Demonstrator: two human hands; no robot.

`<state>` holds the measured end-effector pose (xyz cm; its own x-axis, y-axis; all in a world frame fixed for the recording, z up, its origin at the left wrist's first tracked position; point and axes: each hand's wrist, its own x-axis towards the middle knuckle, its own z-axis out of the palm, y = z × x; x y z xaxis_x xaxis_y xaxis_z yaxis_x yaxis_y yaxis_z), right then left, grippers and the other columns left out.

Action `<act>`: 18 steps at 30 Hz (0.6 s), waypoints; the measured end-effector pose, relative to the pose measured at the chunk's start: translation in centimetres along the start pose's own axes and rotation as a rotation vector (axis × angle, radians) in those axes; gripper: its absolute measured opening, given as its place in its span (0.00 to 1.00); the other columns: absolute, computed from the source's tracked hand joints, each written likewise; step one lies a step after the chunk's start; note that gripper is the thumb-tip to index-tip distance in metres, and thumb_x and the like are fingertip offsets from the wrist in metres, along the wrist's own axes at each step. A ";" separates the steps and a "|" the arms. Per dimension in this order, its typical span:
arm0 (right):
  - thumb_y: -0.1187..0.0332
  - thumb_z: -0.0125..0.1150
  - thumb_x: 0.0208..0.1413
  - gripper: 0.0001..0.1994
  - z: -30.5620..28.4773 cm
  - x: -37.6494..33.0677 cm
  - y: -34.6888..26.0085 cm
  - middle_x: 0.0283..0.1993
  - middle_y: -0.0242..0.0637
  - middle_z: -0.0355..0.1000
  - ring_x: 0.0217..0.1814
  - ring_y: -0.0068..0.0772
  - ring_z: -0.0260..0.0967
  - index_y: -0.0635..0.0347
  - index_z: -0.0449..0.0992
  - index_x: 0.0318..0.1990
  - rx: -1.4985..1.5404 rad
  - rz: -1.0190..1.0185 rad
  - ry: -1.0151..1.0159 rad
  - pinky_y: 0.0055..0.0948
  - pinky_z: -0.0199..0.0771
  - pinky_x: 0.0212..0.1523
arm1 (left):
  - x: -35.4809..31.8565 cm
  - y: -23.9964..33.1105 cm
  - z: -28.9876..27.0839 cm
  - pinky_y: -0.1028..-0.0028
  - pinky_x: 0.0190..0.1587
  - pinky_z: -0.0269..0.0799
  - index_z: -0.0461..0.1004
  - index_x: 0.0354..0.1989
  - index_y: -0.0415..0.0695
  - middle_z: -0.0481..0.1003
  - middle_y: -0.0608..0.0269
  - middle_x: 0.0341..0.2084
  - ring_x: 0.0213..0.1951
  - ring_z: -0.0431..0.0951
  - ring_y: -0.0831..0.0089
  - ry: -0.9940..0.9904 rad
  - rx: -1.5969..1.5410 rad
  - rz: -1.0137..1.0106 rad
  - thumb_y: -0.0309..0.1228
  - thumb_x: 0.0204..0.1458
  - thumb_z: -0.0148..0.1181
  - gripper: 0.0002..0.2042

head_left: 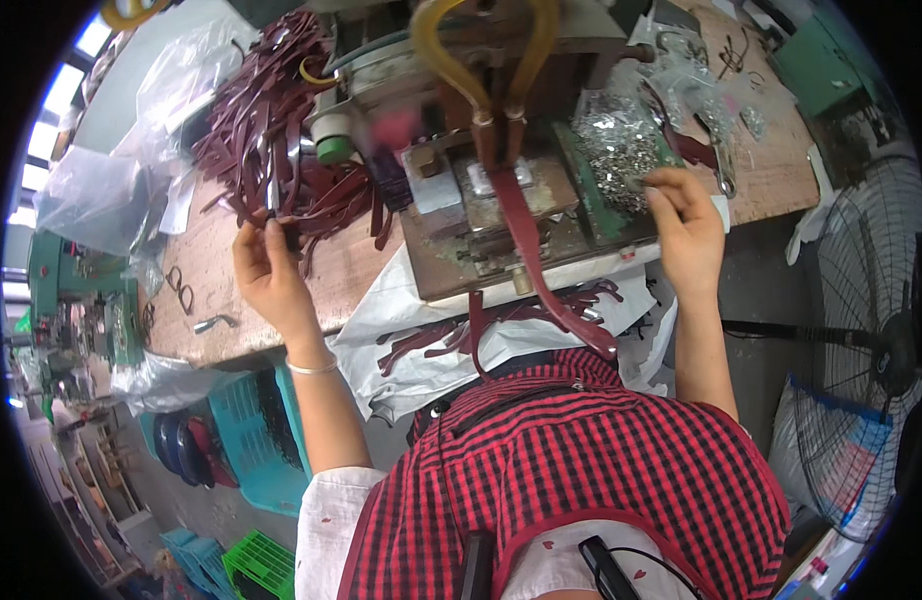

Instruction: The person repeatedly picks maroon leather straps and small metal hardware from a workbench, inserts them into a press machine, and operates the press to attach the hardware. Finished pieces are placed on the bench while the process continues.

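At the left, two dark scissor handles [184,291] lie on the wooden table [336,285], apart from the left hand [272,277]. That hand reaches to the near edge of a heap of dark-red straps [271,110], thumb and forefinger drawn close at some strap ends; whether they pinch one I cannot tell. The heap seems kept there so single straps come easily to the left fingers. In the middle, one long strap [526,240] hangs from the press [391,90], its upper end under the tool and its tail curving toward the apron [601,450]; it lies between the hands, touching neither. Below the press, more straps rest on white sheeting [366,325], perhaps spread to keep them clean. Right of the press, a green tray [606,228] corrals loose silvery fittings [621,150], likely for easy picking. The right hand [693,230] is raised at its right edge, thumb and forefinger near each other; any fitting between them is too small to confirm.
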<state>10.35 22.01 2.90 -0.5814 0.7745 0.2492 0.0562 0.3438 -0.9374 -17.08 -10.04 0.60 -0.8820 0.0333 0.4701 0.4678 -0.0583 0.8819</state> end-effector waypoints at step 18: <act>0.80 0.57 0.62 0.25 9.9 1.4 -9.2 0.46 0.35 0.80 0.44 0.18 0.72 0.70 0.63 0.67 0.439 -0.024 -0.308 0.20 0.71 0.48 | 2.4 13.5 9.2 0.75 0.34 0.79 0.74 0.41 0.33 0.82 0.47 0.35 0.30 0.80 0.70 -0.328 -0.258 0.391 0.27 0.68 0.54 0.08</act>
<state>1.00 14.64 9.50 -0.7932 0.5547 0.2512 -0.2668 0.0542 -0.9622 -12.39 -1.54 13.99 -0.5628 0.2657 0.7827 0.6907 -0.3690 0.6219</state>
